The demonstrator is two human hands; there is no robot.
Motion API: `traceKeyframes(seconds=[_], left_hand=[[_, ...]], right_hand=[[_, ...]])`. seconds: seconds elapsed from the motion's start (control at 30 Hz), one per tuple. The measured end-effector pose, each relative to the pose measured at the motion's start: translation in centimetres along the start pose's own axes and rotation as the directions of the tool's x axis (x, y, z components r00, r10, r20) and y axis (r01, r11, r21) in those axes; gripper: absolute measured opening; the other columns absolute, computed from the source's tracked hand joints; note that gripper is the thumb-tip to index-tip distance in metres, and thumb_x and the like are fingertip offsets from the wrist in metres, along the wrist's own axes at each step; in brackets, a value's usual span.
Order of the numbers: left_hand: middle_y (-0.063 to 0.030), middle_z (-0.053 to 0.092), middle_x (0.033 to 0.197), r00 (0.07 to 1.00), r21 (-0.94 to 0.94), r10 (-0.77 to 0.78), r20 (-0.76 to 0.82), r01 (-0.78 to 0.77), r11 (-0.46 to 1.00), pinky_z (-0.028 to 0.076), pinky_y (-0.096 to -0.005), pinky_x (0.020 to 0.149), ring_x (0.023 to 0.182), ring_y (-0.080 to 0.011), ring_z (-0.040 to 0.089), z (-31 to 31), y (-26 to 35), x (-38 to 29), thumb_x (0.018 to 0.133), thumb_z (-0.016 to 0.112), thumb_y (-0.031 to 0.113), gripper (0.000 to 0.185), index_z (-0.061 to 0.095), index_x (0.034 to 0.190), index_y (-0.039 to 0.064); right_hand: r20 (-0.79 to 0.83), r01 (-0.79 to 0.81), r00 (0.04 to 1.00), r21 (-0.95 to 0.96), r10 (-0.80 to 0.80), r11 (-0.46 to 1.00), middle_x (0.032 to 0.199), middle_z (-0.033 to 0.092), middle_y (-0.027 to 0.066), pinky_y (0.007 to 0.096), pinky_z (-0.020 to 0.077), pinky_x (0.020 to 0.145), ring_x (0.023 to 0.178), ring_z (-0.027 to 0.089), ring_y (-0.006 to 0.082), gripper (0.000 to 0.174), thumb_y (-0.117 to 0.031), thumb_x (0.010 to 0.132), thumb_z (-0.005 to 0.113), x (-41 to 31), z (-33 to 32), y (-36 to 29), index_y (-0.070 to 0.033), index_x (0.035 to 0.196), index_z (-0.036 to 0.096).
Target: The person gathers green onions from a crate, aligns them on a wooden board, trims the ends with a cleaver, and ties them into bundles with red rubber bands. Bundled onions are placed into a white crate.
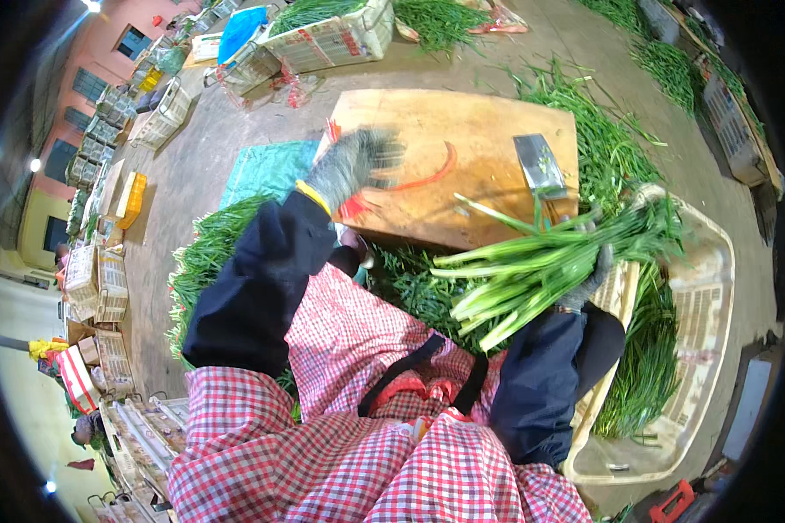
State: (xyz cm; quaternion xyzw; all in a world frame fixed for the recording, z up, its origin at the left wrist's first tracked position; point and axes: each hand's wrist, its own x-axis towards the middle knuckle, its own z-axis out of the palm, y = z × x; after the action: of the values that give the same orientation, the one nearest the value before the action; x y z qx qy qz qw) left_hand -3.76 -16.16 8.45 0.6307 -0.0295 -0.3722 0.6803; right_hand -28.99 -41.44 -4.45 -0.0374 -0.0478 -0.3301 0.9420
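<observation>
My right hand (592, 274), in a grey knit glove, grips a bunch of long leafy green stalks (530, 268), pale cut ends towards the left. My left hand (360, 163), in a grey glove with a yellow cuff, is over the wooden board (471, 124). Its blurred fingers are beside a curved red strip (438, 173); whether they touch it is unclear. Another bundle of red strips (353, 206) lies under the wrist, at the board's near-left edge. On the board's right side rests a cleaver (538, 160) with green scraps on its blade.
A white plastic crate (706, 366) holding greens (634, 386) stands at my right. Loose greens (589, 124) lie beyond the board. Bundled greens (216, 255) sit at my left near a green sheet (268, 170). A filled crate (333, 39) is farther off.
</observation>
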Motion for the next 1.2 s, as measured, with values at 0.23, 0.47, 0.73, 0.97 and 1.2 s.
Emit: traceKeyframes(seconds=[0.23, 0.47, 0.73, 0.97, 1.2], left_hand=[[-0.0108, 0.064, 0.075, 0.875, -0.195, -0.342, -0.342, 0.29, 0.937, 0.056, -0.0478, 0.056, 0.059, -0.0276, 0.063, -9.2, -11.7, 6.8, 0.09, 0.05, 0.032, 0.024, 0.059, 0.085, 0.01], [-0.0094, 0.058, 0.069, 0.72, 0.005, -0.401, -0.567, 0.49, 0.872, 0.056, -0.0473, 0.059, 0.06, -0.0295, 0.061, -12.2, -13.5, 11.2, 0.089, 0.053, 0.04, 0.034, 0.057, 0.085, 0.006], [-0.0077, 0.056, 0.072, 0.659, 0.161, -0.407, -0.633, 0.626, 0.763, 0.054, -0.0443, 0.056, 0.059, -0.0264, 0.058, -11.9, -12.1, 13.2, 0.088, 0.054, 0.037, 0.031, 0.058, 0.089, 0.005], [-0.0043, 0.059, 0.068, 0.754, 0.067, -0.311, -0.578, 0.424, 0.903, 0.055, -0.0384, 0.049, 0.053, -0.0213, 0.06, -10.0, -14.0, 14.7, 0.092, 0.051, 0.03, 0.021, 0.058, 0.085, 0.011], [-0.0089, 0.061, 0.063, 0.841, -0.031, 0.011, -0.541, -0.033, 0.999, 0.051, -0.036, 0.04, 0.041, -0.0203, 0.056, -4.5, -15.5, 16.6, 0.091, 0.056, 0.022, 0.018, 0.059, 0.086, 0.005]], right_hand=[[0.181, -0.024, 0.983, 0.088, 0.008, 0.996, 0.096, 0.048, 0.0033, 0.0409, 0.0363, 0.099, 0.094, 0.049, 0.02, 0.064, -0.028, 0.089, 0.057, 0.2, -0.5, -0.3, -0.002, 0.141, 0.029], [0.134, -0.078, 0.988, 0.051, 0.071, 0.996, 0.09, 0.044, 0.0005, 0.0346, 0.0367, 0.082, 0.084, 0.047, 0.0155, 0.047, -0.03, 0.083, 0.066, 1.5, -0.3, 0.3, -0.004, 0.114, 0.043], [0.07, 0.056, 0.996, -0.011, -0.055, 0.998, 0.098, 0.049, 0.0054, 0.044, 0.04, 0.09, 0.089, 0.052, 0.0209, 0.077, -0.035, 0.087, 0.058, 2.0, -1.1, 1.0, -0.005, 0.145, 0.016], [0.143, 0.043, 0.989, -0.035, -0.037, 0.998, 0.097, 0.051, 0.0067, 0.0463, 0.0423, 0.089, 0.087, 0.054, 0.0209, 0.085, -0.036, 0.089, 0.056, 2.3, -0.3, 1.1, -0.007, 0.149, 0.003], [0.076, -0.204, 0.973, -0.152, 0.217, 0.967, 0.094, 0.045, 0.0035, 0.0446, 0.0421, 0.09, 0.086, 0.05, 0.0183, 0.048, -0.036, 0.089, 0.058, 2.7, 3.0, 3.5, -0.003, 0.12, 0.044]])
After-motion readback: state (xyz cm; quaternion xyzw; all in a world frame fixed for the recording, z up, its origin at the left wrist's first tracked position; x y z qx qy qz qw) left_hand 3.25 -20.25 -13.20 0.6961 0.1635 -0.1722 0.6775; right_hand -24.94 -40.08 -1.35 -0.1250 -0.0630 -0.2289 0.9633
